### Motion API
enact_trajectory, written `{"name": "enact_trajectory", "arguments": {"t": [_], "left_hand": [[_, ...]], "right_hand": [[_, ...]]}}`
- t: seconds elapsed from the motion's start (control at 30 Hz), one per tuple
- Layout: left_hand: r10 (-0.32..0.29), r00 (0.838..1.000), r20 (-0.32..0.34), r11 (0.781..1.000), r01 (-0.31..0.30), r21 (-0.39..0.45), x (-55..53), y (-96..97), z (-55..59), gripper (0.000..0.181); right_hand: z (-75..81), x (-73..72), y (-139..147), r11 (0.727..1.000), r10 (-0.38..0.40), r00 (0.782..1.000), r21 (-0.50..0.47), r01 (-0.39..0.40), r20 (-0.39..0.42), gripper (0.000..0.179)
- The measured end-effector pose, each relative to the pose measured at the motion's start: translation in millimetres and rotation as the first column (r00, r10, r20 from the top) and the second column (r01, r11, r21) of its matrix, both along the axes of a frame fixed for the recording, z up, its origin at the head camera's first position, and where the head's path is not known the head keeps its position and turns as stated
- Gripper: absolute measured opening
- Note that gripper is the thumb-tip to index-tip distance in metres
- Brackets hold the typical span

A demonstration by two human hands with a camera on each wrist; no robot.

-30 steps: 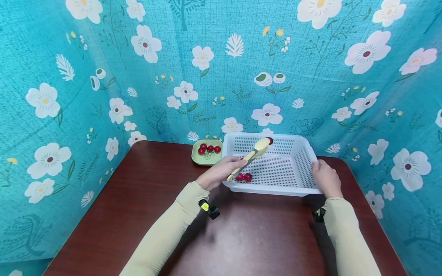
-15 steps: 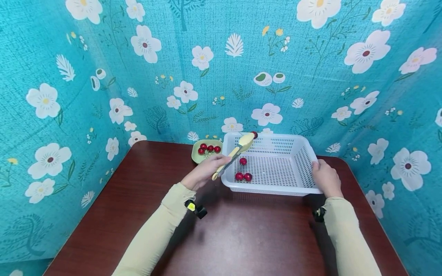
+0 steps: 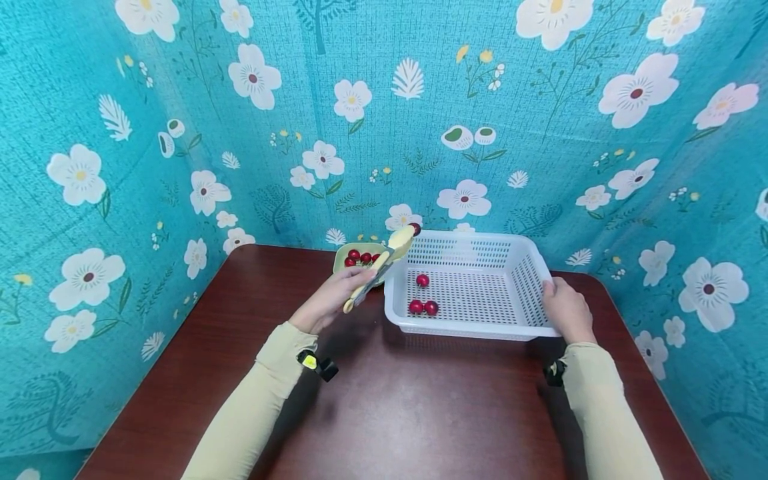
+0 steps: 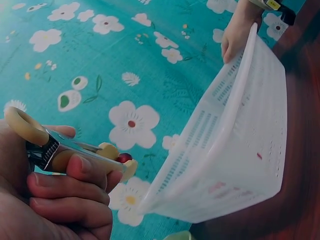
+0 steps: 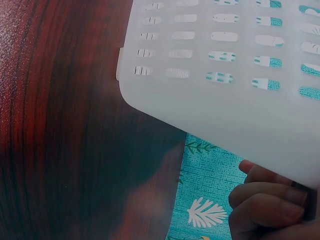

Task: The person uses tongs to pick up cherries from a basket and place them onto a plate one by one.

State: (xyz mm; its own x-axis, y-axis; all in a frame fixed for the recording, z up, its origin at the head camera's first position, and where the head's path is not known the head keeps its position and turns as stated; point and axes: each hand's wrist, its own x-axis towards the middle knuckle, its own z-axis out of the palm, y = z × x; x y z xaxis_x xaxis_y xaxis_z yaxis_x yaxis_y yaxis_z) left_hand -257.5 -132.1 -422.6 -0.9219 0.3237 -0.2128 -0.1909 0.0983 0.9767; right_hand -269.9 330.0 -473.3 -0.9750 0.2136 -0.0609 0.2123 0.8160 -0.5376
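Fruit (image 4: 124, 158) looks light, slick, bruisable: pinch mid-body gently; exact contact is unclear. Left hand (image 3: 335, 293) clamps tongs (image 3: 383, 261) left of the basket (image 3: 462, 329); right hand (image 3: 567, 310) grips its right end.

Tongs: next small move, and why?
Probably ease the tongs left and down over the green dish before opening them: the left hand grips them, a red fruit is pinched at their tips, and the dish, beside the white basket, already holds similar red fruits.
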Motion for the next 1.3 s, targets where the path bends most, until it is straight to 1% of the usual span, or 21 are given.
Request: {"name": "enact_trajectory", "arguments": {"t": [0.17,0.27,0.43,0.5,0.7,0.93,1.13,1.27,1.3], "left_hand": [[0.039,0.999,-0.024,0.999,-0.039,-0.003,0.7,-17.2,-2.9,0.044],[0.07,0.997,-0.024,0.998,-0.07,0.005,0.3,-27.3,-7.0,0.04],[0.105,0.994,-0.028,0.994,-0.105,0.007,-0.3,-41.9,-12.8,0.04],[0.112,0.993,-0.033,0.994,-0.113,-0.002,-0.2,-46.4,-14.0,0.043],[0.146,0.989,-0.036,0.989,-0.147,-0.017,-1.3,-55.7,-20.1,0.042],[0.181,0.983,0.0,0.983,-0.181,-0.033,-3.0,-63.3,-31.4,0.037],[0.179,0.983,0.04,0.982,-0.176,-0.063,-6.5,-66.1,-39.8,0.043],[0.17,0.982,0.078,0.983,-0.164,-0.083,-6.3,-65.7,-44.1,0.047],[0.172,0.981,0.087,0.983,-0.165,-0.085,-6.1,-65.5,-45.2,0.046]], "right_hand": [[-0.7,-0.7,0.4,1.0,0.001,1.0,0.002,-0.001,-0.001,0.056],[-1.3,-1.0,0.6,1.0,0.0,1.0,0.001,0.0,0.002,0.056],[-2.5,-1.0,0.8,1.0,0.004,1.0,-0.001,-0.004,0.0,0.057],[-3.1,-1.0,1.0,1.0,0.006,1.0,0.001,-0.006,-0.003,0.057],[-4.2,-1.9,1.9,1.0,0.008,1.0,0.01,-0.008,-0.005,0.058],[-3.9,-2.7,2.5,1.0,0.008,1.0,0.011,-0.008,-0.007,0.058],[-3.5,-2.2,2.3,1.0,0.008,1.0,0.014,-0.008,-0.004,0.058],[-4.1,-2.5,2.6,1.0,0.005,1.0,0.015,-0.005,-0.007,0.059],[-4.2,-2.5,2.8,1.0,0.006,1.0,0.015,-0.006,-0.009,0.059]]}}
